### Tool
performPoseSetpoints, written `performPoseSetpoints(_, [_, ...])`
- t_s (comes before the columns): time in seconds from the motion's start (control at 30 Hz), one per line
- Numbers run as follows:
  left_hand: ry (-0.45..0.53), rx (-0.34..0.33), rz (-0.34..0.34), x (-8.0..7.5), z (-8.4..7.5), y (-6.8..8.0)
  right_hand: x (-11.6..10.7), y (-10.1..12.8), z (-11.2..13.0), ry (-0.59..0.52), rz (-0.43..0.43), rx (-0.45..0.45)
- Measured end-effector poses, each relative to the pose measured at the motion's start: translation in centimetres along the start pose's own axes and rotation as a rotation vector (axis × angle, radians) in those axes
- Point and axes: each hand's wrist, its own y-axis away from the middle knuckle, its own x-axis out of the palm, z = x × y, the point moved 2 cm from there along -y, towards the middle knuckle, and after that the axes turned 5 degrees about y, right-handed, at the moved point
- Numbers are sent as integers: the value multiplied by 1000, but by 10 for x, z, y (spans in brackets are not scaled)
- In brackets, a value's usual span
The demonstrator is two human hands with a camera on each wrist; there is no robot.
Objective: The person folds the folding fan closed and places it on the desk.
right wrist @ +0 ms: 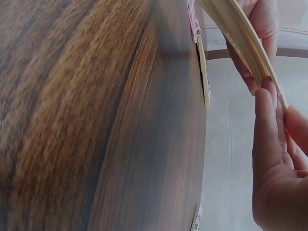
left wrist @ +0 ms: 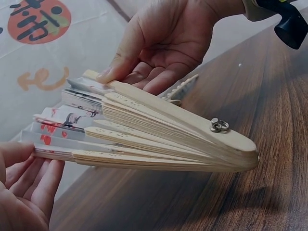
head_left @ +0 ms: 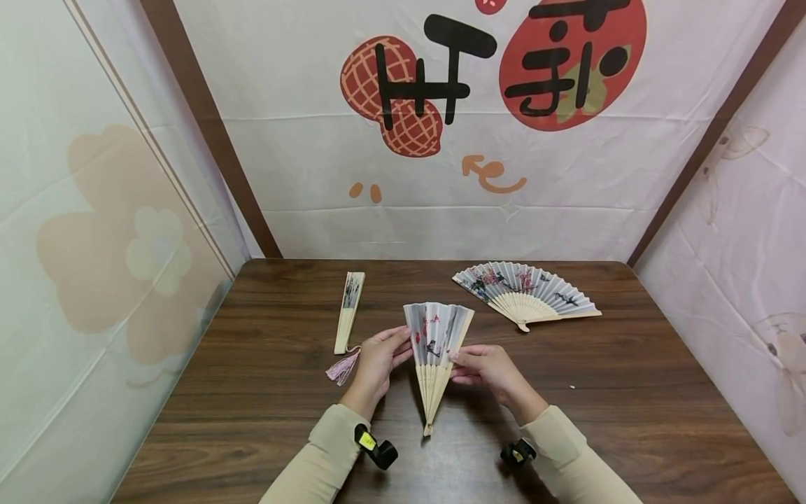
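Note:
Between my two hands is a partly spread folding fan (head_left: 434, 343), its pale wooden ribs meeting at a pivot nearest me. Red and dark painted figures mark its light grey leaf. My left hand (head_left: 380, 357) pinches the fan's left edge between thumb and fingers. On the opposite edge, my right hand (head_left: 488, 371) pinches the outer rib, its thumb on top. A small metal ring (left wrist: 219, 125) sits at the pivot end in the left wrist view. In the right wrist view the fan (right wrist: 243, 43) appears edge-on, with the right hand's fingers (right wrist: 268, 130) beneath it.
A closed folding fan (head_left: 348, 315) with a pink tassel (head_left: 343, 368) lies left of my left hand. Farther back on the right, a wide-open fan (head_left: 527, 294) rests on the brown wooden table (head_left: 252, 392). A tiny white speck (head_left: 572, 387) lies at right. Printed cloth walls surround the table.

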Motion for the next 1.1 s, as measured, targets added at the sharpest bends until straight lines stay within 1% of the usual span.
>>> performPoseSetpoints(0.27, [-4,-8,-13,3,-1,0,1,-2,0,15,-7,4])
performPoseSetpoints(0.6, [-8,4,1,7,1,-5,1,-7,5,34,-16,28])
performPoseSetpoints(0.83, [-24,-1,6,11,-2,-4,3,-7,7,38,-4,21])
performPoseSetpoints(1.1, [-39,-1,21,13,-1,-5,6,-7,9,59,4,22])
